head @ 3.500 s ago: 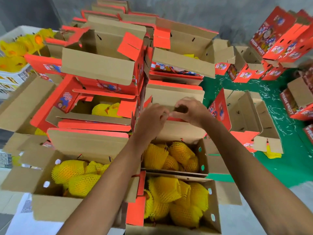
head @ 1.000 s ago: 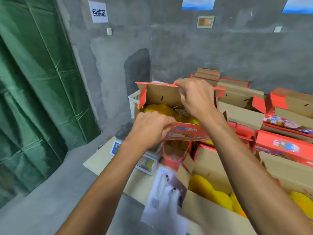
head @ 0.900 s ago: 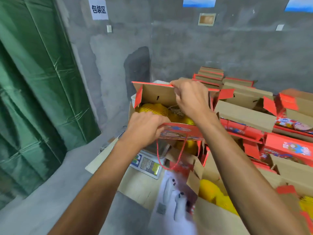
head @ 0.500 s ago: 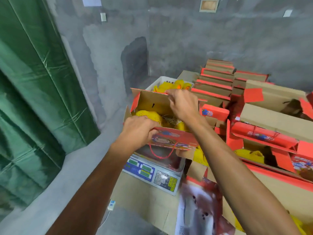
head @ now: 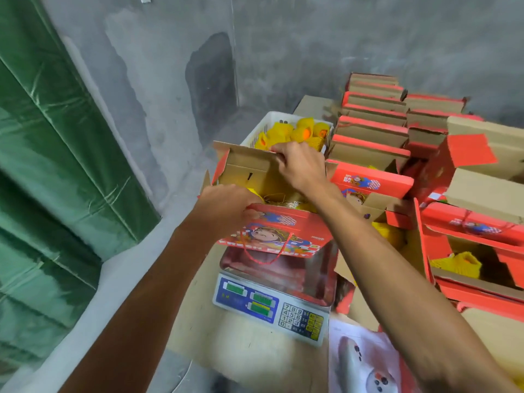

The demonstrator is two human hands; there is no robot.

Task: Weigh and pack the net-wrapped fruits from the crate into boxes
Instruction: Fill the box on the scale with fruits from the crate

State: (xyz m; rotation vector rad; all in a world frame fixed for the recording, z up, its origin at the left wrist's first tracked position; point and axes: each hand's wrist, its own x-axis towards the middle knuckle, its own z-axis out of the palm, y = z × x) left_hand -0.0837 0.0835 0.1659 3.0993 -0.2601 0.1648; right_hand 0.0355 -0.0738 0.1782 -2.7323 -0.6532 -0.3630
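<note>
Left hand: the left hand [head: 224, 207] is curled over the near rim of the red box [head: 272, 228], fingers pinching the printed front wall at its left end, thumb side hidden.
Right hand: the right hand [head: 300, 165] is closed on the top edge of the upright back flap [head: 243, 163], fingertips folded over the cardboard at about 12 o'clock of the box.
Box held: open-topped, carried between the two hands; I judge its base clear of the pan, though the gap itself is hidden by the front wall. A red cord handle [head: 266, 253] dangles from its front.
Contents: net-wrapped fruits [head: 297, 204] show yellow inside, between the two hands.
Key relation: the scale [head: 272, 296] lies at 6 o'clock of the box, directly beneath and slightly toward the person; its steel pan [head: 295, 276] is bare. The box's long axis runs 9 to 3 o'clock, roughly matching the pan's long side. The left hand is the nearer one to the pan.
Next move, as judged: lower the box straight down onto the pan, keeping it level so the fruit does not roll.
Risk: the dangling cord could catch under the base.
Crate: the white crate [head: 261, 129] with more netted fruit sits at 12 o'clock, just behind the back flap.
Surroundings: other red boxes [head: 371, 137] are stacked from 1 to 3 o'clock; a green curtain [head: 56, 165] hangs at 9 o'clock.
</note>
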